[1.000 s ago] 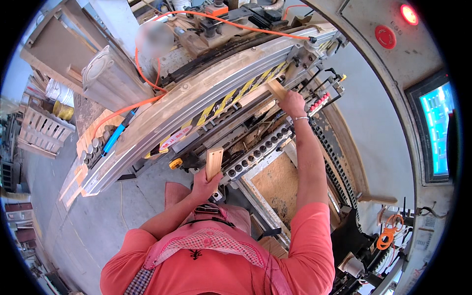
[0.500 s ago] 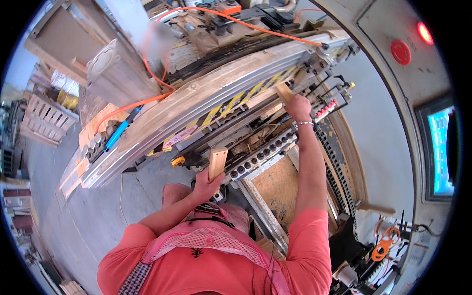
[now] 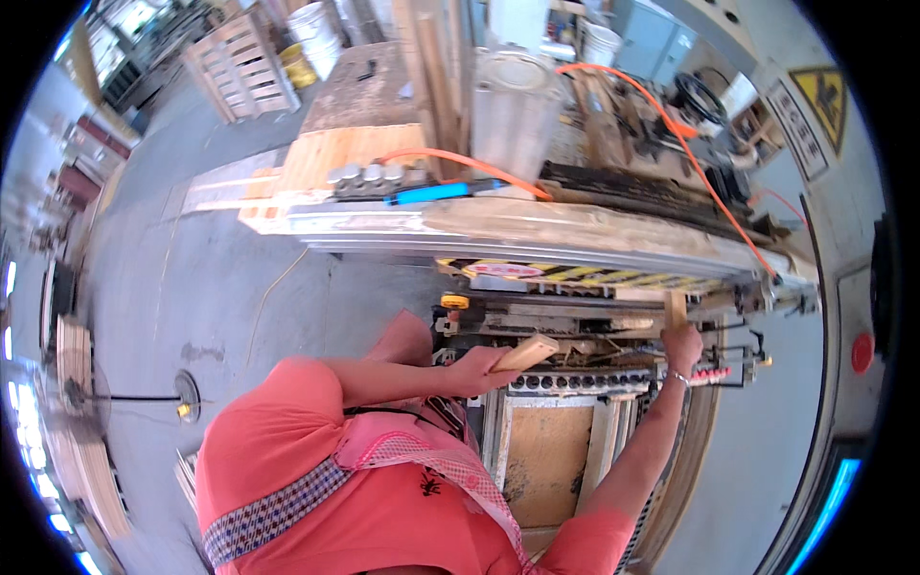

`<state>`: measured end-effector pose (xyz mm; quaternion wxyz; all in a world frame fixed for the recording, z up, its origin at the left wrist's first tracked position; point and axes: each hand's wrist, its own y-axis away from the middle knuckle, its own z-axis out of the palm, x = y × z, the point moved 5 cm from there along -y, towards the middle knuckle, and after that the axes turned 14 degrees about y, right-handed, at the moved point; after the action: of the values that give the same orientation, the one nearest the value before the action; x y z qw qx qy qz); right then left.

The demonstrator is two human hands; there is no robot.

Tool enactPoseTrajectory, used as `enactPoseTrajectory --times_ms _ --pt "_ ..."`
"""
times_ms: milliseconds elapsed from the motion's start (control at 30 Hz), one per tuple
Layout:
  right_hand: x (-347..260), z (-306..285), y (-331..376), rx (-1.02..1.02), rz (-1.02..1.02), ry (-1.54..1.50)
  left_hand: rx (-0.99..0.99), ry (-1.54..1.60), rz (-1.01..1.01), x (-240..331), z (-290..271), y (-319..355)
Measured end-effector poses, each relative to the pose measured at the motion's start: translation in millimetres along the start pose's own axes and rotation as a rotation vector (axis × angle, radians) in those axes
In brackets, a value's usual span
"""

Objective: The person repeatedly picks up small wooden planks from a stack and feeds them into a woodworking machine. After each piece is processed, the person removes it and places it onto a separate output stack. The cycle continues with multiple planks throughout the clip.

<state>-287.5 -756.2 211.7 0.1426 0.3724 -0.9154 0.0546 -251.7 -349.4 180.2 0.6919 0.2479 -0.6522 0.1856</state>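
Observation:
My left hand (image 3: 477, 372) is closed around a short, pale wooden block (image 3: 527, 354), which tilts up to the right above the near side of the machine. On the right, my right hand (image 3: 682, 347) grips a second wooden block (image 3: 677, 310) in the machine's bed, its far end close to the yellow-and-black striped rail (image 3: 613, 277). A thin bracelet sits on that wrist. Between my hands runs a row of round black holes (image 3: 575, 382) along a metal bar. Wood scraps and dust lie in the channel behind it.
A long beam (image 3: 537, 225) crosses beyond the machine, bearing a blue tool (image 3: 443, 193) and an orange hose (image 3: 661, 96). A control cabinet with a red button (image 3: 862, 354) stands at the right. A yellow knob (image 3: 454, 302) marks the machine's left end. A fan (image 3: 187, 396) stands at the left.
My view has swung round to the left. The block in my left hand has gone from upright to leaning right. My right hand keeps its hold on the other block at the machine.

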Motion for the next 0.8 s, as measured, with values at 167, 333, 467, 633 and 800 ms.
enactPoseTrajectory --times_ms 167,333,467,633,800 --pt "3 1 0 0.046 0.024 -0.031 0.013 0.048 0.079 7 -1 3" --pt "-7 -8 2 0.040 -0.045 0.034 0.111 -0.063 0.476 45 -26 40" --pt "-2 -5 4 0.022 -0.040 0.050 0.132 -0.067 0.423 102 -83 89" --pt "-20 -19 20 0.030 0.074 -0.019 0.860 0.075 0.336 131 -203 155" --pt "-33 -26 68 0.258 0.225 -0.051 1.132 -0.019 0.413 140 -393 171"
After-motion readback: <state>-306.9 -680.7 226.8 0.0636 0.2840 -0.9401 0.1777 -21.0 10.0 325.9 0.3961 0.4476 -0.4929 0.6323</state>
